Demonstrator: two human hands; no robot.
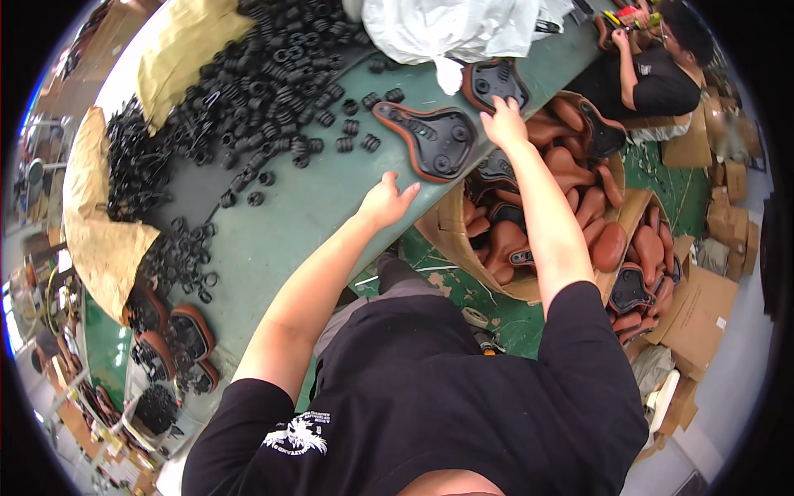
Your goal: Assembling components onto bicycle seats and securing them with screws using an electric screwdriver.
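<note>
though near tabletop edge — left hand, room leftward

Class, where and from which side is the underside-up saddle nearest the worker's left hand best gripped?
Probably by the narrow nose, from the left, using the open left hand: the saddle lies underside up, nose pointing forward-left, tapering enough to pinch across.

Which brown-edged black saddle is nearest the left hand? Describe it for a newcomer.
On the green tabletop, find the white plastic bag. Just below it in the picture, right of the heap of black ribbed pieces, lies a brown-edged black bicycle saddle, underside up. Its whole outline shows; the right hand covers part of the similar saddle beside it.
</note>
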